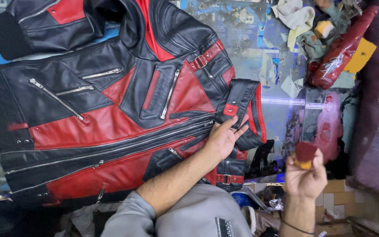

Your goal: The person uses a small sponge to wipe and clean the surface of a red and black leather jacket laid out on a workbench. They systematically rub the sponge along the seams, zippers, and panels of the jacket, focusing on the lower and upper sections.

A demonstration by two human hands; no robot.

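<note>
Two hands in play. Left hand [223, 139] lies flat, fingers [238, 125] spread and pressing on the black-and-red strap [243, 109] at the jacket's [110, 114] hem edge, just under its small red square tab. Right hand [305, 175] is raised off the surface, fingers pinched on a small sponge [305, 154], dark red on top and yellow underneath; it sits well apart from the leather, over the stained surface [251, 26].

Jacket lies front-up, zipped, spread across the surface, collar toward the top of the view, sleeve cuff at upper left. Strap sticks out past the jacket body on the right side.

My read on doing this well: keep the left palm holding the strap taut and flat so it doesn't curl. Bring the sponge in with the red face down, light pressure, short strokes confined to the red panel edge; black leather sits right against it, so bleed is the risk. Keep left fingertips clear of the stroke path.

Rag pile [305, 26] and red bottle [341, 50] sit at upper right, within reach.
</note>
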